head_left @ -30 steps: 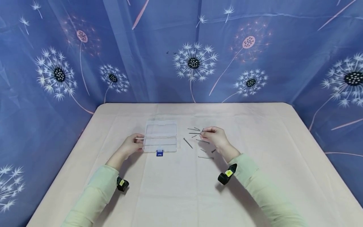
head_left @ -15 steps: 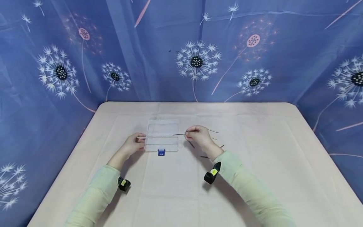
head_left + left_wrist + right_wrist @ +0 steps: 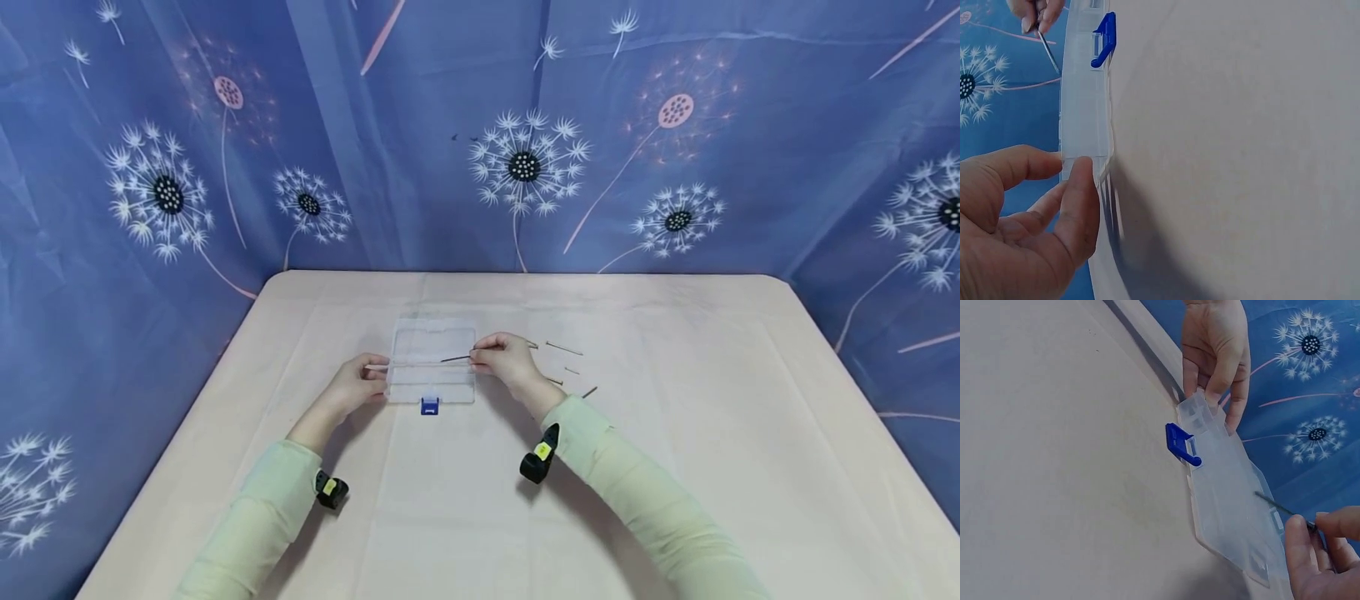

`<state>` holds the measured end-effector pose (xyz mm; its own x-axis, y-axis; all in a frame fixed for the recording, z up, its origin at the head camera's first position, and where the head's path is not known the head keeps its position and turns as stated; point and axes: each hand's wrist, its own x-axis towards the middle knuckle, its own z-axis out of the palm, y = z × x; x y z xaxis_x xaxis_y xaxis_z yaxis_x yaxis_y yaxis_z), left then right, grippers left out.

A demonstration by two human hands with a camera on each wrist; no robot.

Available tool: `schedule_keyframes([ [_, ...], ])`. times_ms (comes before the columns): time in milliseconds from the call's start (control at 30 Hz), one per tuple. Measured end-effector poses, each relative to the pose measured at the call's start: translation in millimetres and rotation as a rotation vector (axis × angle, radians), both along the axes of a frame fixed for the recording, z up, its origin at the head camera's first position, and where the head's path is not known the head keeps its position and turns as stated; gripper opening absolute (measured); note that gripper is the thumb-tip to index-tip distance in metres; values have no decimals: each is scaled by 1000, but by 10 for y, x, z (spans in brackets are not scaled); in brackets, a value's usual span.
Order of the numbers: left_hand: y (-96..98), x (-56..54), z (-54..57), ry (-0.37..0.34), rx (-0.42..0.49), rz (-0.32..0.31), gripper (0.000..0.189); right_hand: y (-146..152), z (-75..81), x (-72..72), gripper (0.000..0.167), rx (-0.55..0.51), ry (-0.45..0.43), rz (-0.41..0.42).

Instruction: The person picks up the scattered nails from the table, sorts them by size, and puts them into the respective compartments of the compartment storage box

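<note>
A clear plastic compartment box (image 3: 442,392) with a blue latch (image 3: 429,407) lies on the table with its lid swung back. My left hand (image 3: 348,387) holds the box's left end; in the left wrist view its fingertips (image 3: 1082,169) meet the wall and rim. Between thumb and fingers, my right hand (image 3: 510,367) pinches a thin dark nail (image 3: 454,359) close over the box, its free end pointing left. The right wrist view shows the same nail (image 3: 1272,503) in front of the translucent plastic.
Right of the box, several loose nails (image 3: 564,347) lie on the pale tablecloth (image 3: 450,517), some partly hidden behind my right hand and wrist. A blue curtain (image 3: 420,167) with dandelion prints hangs behind the table and along its sides.
My right hand has moved left from the loose nails to over the box, carrying one nail. My left hand has kept its place on the box. The head view has shifted slightly.
</note>
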<state>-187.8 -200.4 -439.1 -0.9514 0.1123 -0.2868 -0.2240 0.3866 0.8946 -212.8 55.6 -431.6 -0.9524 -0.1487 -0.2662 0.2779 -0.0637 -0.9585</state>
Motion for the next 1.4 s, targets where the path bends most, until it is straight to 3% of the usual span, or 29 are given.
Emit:
schedule_keyframes([
  [433, 7, 14, -20, -8, 0, 13, 47, 6, 13, 16, 22, 85, -9, 67],
  [767, -5, -10, 11, -4, -10, 21, 47, 355, 192, 54, 28, 310, 230, 189],
  [933, -8, -12, 20, 3, -7, 14, 46, 577, 274, 94, 24, 476, 366, 239],
  [1067, -14, -14, 9, 5, -9, 18, 47, 735, 287, 157, 19, 580, 418, 272],
  [1400, -3, 17, -22, -11, 15, 16, 47, 1035, 169, 410, 13, 726, 477, 322],
])
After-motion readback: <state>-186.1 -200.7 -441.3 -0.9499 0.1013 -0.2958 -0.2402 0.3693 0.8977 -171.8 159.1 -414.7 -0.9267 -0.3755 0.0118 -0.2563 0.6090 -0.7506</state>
